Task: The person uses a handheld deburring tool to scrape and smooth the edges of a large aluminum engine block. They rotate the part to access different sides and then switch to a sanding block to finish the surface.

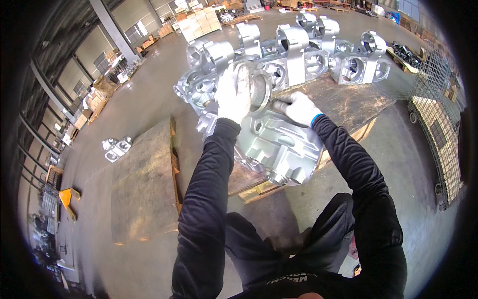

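A large silver metal casting (279, 142) lies at the near edge of a wooden pallet, its round collar (260, 90) facing up and away from me. My left hand (234, 92), in a white work glove, grips the left side of that collar with fingers together. At the collar's right, my right hand (298, 108) is gloved too. Its fingers are curled and pinched by the casting's upper edge; whatever is between the fingertips is too small to tell. Behind both hands stand several similar castings (296, 60) with ring-shaped tops.
The pallet (343, 102) has a dark wooden top. Left of it is another wooden pallet (144, 184), with a small casting (117, 148) on the floor beyond. A wire-mesh cart (435, 124) stands at the right. Stacked boxes (199, 24) and a yellow pallet jack (68, 202) are farther off.
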Action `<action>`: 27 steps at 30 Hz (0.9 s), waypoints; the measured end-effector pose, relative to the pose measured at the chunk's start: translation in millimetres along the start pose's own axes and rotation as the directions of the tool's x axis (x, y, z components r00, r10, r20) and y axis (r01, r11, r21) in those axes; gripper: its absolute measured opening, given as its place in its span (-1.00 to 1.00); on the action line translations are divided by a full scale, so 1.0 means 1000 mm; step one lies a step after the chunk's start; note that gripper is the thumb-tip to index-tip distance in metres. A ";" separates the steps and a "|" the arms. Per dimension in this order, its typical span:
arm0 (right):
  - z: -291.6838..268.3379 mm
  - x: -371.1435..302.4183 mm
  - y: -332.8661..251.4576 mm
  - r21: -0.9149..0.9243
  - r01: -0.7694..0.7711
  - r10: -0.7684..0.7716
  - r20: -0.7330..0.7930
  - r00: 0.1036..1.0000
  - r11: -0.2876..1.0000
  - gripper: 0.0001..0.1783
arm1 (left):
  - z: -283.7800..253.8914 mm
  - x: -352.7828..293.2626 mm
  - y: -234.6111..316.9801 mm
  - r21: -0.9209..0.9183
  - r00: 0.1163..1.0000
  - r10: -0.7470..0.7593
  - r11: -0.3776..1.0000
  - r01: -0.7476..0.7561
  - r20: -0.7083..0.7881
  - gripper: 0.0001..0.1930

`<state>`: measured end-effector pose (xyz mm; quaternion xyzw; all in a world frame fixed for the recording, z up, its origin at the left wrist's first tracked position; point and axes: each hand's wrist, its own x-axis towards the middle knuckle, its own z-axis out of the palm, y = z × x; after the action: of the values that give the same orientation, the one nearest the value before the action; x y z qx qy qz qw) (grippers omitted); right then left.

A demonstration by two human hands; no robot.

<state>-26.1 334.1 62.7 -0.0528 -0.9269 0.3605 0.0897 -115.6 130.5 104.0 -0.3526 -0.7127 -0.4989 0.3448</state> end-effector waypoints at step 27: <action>0.019 -0.086 0.028 0.219 0.241 -0.251 0.016 0.968 0.945 -0.46 | -0.028 0.006 0.027 0.308 0.971 -0.014 0.949 -0.062 0.240 -0.41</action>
<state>55.1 328.1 18.6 0.0813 -0.8834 0.4459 0.1189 -92.2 111.8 129.1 -0.3597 -0.8147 -0.3292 0.3139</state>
